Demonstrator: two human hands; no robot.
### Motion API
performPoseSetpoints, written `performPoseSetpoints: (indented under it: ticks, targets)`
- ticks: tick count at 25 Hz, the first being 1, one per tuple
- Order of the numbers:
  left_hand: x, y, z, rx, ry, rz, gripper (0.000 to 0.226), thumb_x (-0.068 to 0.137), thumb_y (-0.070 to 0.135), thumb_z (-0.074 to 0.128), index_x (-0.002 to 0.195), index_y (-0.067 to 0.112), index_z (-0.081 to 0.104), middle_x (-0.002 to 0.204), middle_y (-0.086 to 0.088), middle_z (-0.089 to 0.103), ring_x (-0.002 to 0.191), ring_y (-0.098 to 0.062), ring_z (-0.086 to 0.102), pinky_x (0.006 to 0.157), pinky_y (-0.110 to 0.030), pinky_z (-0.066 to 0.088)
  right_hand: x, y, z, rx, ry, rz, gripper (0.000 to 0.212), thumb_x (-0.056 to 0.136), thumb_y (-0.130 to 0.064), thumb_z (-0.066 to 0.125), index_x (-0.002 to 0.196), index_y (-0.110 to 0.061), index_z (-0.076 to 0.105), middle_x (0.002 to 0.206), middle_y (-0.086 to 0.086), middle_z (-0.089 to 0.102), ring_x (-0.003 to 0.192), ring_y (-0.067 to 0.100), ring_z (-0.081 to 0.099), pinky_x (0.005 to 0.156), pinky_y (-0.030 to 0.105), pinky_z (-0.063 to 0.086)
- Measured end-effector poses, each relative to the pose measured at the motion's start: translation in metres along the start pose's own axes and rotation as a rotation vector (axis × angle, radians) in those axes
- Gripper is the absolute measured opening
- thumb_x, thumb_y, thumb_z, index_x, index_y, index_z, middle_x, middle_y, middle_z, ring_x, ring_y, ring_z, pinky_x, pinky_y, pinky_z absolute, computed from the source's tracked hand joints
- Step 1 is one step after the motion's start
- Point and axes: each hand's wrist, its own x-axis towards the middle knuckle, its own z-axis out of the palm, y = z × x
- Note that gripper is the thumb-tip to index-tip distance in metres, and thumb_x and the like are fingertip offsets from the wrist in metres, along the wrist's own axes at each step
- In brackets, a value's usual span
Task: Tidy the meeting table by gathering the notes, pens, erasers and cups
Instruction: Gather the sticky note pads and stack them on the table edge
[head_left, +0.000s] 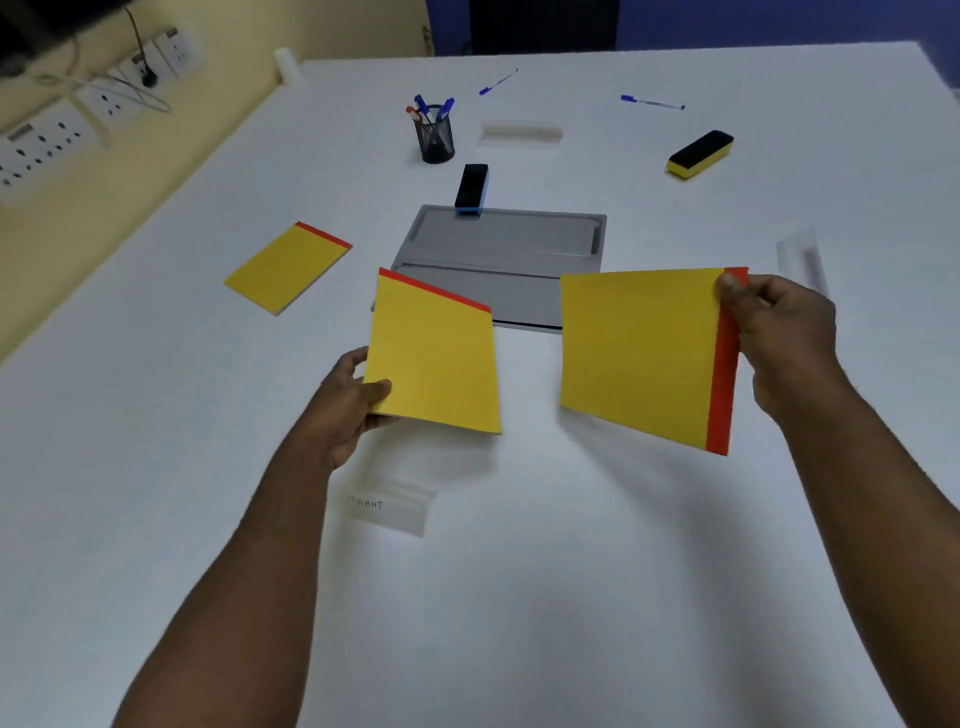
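My left hand (349, 402) grips a yellow notepad with a red top strip (434, 358) by its lower left corner, lifted above the table. My right hand (779, 332) pinches a second yellow notepad (639, 348) at its red edge, also held in the air. A third notepad (288, 267) lies flat at the left. A grey tray (519, 260) sits behind the held pads, with a blue-and-black eraser (471, 189) on its far rim. A yellow-and-black eraser (700, 155) lies at the right. Two loose blue pens (497, 82) (652, 102) lie at the far side.
A black mesh pen holder (435, 136) with several pens stands behind the tray. Clear name stands sit near me (387, 506), at the right (802, 257) and at the back (521, 132). Wall sockets and a cable (78, 114) run along the left.
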Motion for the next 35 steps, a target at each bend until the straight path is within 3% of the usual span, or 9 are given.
performPoseSetpoints:
  ticks: [7,9,12,16,18,21,24,30,35]
  targets:
    - [-0.116,-0.026,0.081,-0.019,-0.142,-0.020,0.029,0.089,-0.005,0.049,0.106,0.019,0.052,0.114,-0.014,0.060,0.084,-0.021,0.060,0.065,-0.032,0.049,-0.053,-0.060,-0.077,-0.309,-0.250,-0.092,0.018,0.089,-0.039,0.065,0.087,-0.023,0.073,0.084,-0.005,0.070,0.076,0.008,0.064,0.070,0.027,0.051]
    - [-0.150,-0.032,0.095,-0.027,-0.218,-0.041,0.039,0.081,0.001,0.054,0.113,0.024,0.052,0.115,-0.015,0.059,0.081,-0.021,0.059,0.062,-0.030,0.048,-0.062,-0.071,-0.093,-0.401,-0.424,-0.023,0.022,0.088,-0.040,0.065,0.088,-0.021,0.074,0.087,-0.002,0.071,0.079,0.013,0.065,0.070,0.028,0.052]
    - [-0.193,-0.040,0.115,-0.037,-0.379,-0.044,0.062,0.088,-0.009,0.043,0.129,0.037,0.050,0.111,-0.010,0.066,0.078,-0.021,0.060,0.065,-0.030,0.049,-0.076,-0.071,-0.101,-0.563,-0.608,0.007,0.025,0.086,-0.041,0.067,0.087,-0.018,0.076,0.098,0.001,0.073,0.092,0.021,0.067,0.087,0.040,0.055]
    - [-0.238,-0.059,0.140,-0.006,-0.404,-0.074,0.050,0.091,-0.008,0.041,0.116,0.025,0.070,0.128,-0.002,0.064,0.102,-0.021,0.062,0.079,-0.030,0.052,-0.098,-0.056,-0.110,-0.562,-0.665,0.046,0.024,0.087,-0.037,0.067,0.097,-0.018,0.076,0.106,0.000,0.071,0.099,0.022,0.065,0.095,0.043,0.052]
    - [-0.256,-0.076,0.150,-0.028,-0.398,-0.083,0.031,0.095,0.010,0.054,0.116,0.024,0.071,0.128,0.001,0.065,0.112,-0.018,0.063,0.091,-0.033,0.053,-0.110,-0.046,-0.116,-0.548,-0.692,0.059,0.023,0.088,-0.037,0.066,0.097,-0.018,0.076,0.104,-0.001,0.071,0.096,0.019,0.065,0.093,0.041,0.053]
    - [-0.273,-0.098,0.159,0.008,-0.402,-0.069,0.056,0.070,0.049,0.080,0.120,0.027,0.069,0.131,0.003,0.064,0.122,-0.016,0.059,0.105,-0.042,0.046,-0.123,-0.028,-0.117,-0.598,-0.698,-0.002,0.025,0.089,-0.037,0.065,0.101,-0.017,0.075,0.107,0.001,0.070,0.095,0.017,0.065,0.090,0.038,0.054]
    - [-0.283,-0.111,0.169,0.019,-0.421,-0.090,0.072,0.061,0.036,0.089,0.127,0.025,0.063,0.128,0.000,0.065,0.118,-0.022,0.062,0.102,-0.045,0.049,-0.132,-0.013,-0.110,-0.635,-0.709,-0.067,0.028,0.089,-0.039,0.065,0.099,-0.015,0.075,0.105,0.005,0.071,0.095,0.020,0.065,0.087,0.038,0.054]
    - [-0.280,-0.123,0.168,-0.003,-0.393,-0.086,0.064,0.064,0.035,0.082,0.122,0.026,0.056,0.121,-0.008,0.068,0.108,-0.030,0.067,0.090,-0.047,0.055,-0.128,0.014,-0.087,-0.704,-0.675,-0.140,0.035,0.089,-0.043,0.063,0.109,-0.015,0.068,0.118,0.001,0.065,0.109,0.019,0.059,0.085,0.031,0.047]
    - [-0.245,-0.137,0.150,-0.192,-0.287,-0.128,0.086,0.061,0.034,0.086,0.135,0.035,0.044,0.130,-0.008,0.062,0.115,-0.031,0.063,0.085,-0.044,0.056,-0.095,0.044,-0.086,-0.630,-0.287,-0.149,0.034,0.092,-0.040,0.059,0.115,-0.015,0.063,0.127,0.003,0.062,0.117,0.021,0.056,0.093,0.031,0.041]
